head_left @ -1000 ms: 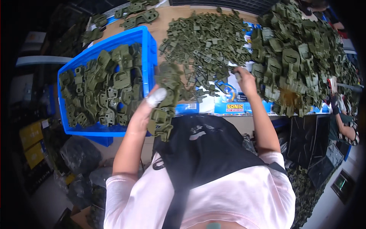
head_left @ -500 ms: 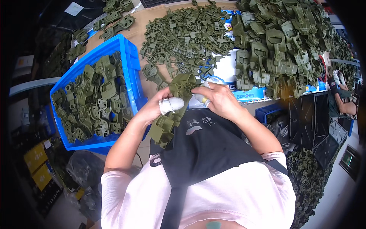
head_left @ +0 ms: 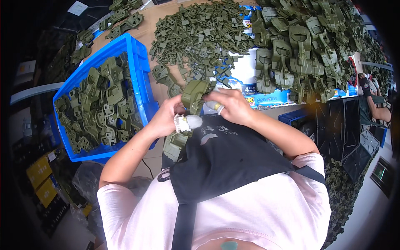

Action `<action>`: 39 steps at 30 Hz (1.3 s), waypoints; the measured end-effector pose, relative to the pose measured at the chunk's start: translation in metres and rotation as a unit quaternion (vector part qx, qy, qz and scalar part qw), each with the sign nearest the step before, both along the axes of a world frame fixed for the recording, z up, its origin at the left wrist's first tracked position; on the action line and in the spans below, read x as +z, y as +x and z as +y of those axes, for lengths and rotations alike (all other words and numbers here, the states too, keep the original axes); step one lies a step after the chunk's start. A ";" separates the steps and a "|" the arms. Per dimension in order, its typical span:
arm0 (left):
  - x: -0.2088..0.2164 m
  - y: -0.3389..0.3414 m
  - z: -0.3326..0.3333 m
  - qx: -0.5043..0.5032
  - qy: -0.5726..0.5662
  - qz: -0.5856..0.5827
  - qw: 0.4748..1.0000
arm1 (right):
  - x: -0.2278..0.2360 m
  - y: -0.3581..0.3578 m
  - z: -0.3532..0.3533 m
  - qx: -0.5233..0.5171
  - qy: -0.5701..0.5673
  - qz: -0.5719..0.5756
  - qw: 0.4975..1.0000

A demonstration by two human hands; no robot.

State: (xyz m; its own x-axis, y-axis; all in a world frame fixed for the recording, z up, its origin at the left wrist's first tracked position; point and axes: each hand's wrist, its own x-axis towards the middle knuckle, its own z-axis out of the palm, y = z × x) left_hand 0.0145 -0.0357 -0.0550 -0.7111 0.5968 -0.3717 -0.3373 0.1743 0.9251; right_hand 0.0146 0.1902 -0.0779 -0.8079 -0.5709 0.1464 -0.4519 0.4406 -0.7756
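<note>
Turned since before, the green part sits in closed left fingers, right fingers curled against it, grip unclear.

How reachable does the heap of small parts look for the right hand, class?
Probably yes: the heap lies open just beyond the right hand, though that hand is busy at the green piece in the left hand.

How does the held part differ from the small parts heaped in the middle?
Size: the held part is far larger than any of the small parts.
Support: the held part is gripped in the left hand, with the right hand against it; the small parts lie heaped beyond the hands.
Number: the held part is single; the small parts are many.
Shared: both are olive green.
</note>
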 end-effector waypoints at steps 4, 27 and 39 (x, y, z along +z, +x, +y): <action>-0.011 -0.006 -0.001 -0.027 0.016 0.050 0.998 | -0.003 0.001 0.003 0.000 -0.001 -0.011 1.000; -0.054 0.005 0.004 0.269 0.233 -0.399 0.845 | 0.034 0.029 -0.003 0.055 -0.003 -0.114 0.992; -0.032 0.008 0.028 0.268 0.183 -0.325 0.888 | 0.037 0.026 -0.018 0.133 0.067 -0.129 0.980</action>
State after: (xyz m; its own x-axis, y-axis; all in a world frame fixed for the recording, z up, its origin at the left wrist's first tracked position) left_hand 0.0221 -0.0078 -0.0874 -0.6352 0.4025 -0.6592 -0.7651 -0.4443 0.4660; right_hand 0.0402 0.1726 -0.0414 -0.6279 -0.7668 -0.1337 -0.3613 0.4392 -0.8225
